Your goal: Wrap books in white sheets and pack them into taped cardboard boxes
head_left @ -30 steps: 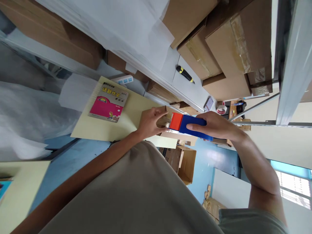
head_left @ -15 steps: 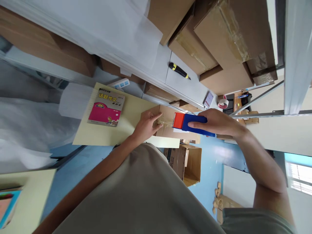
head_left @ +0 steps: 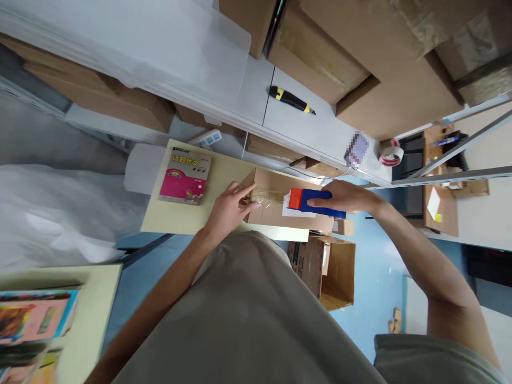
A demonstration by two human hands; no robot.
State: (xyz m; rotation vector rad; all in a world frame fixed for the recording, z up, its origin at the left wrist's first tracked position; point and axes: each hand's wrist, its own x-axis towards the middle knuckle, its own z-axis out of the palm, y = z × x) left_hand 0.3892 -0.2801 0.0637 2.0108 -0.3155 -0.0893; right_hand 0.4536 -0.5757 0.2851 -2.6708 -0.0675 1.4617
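Observation:
A closed cardboard box [head_left: 272, 214] lies on the pale yellow board, with clear tape [head_left: 268, 197] over the left part of its top and a white label beside it. My left hand [head_left: 230, 207] grips the box's left end, thumb and forefinger apart at the taped edge. In my right hand [head_left: 344, 196] is a blue tape dispenser with a red head [head_left: 295, 198], held low over the label. Whether the head touches the box cannot be made out. To the left lies a book [head_left: 184, 176] with a grey and magenta cover.
On the grey shelf ahead are a black and yellow utility knife [head_left: 292, 100], a phone [head_left: 357, 149] and a tape roll [head_left: 391, 154]. Large cartons [head_left: 320, 58] stand behind them. An open carton [head_left: 338, 272] is on the blue floor. More books [head_left: 36, 320] lie at lower left.
The tape dispenser has moved right along the box, away from my left hand, and more taped surface shows. My left hand stays at the box's end. The whole view has shifted.

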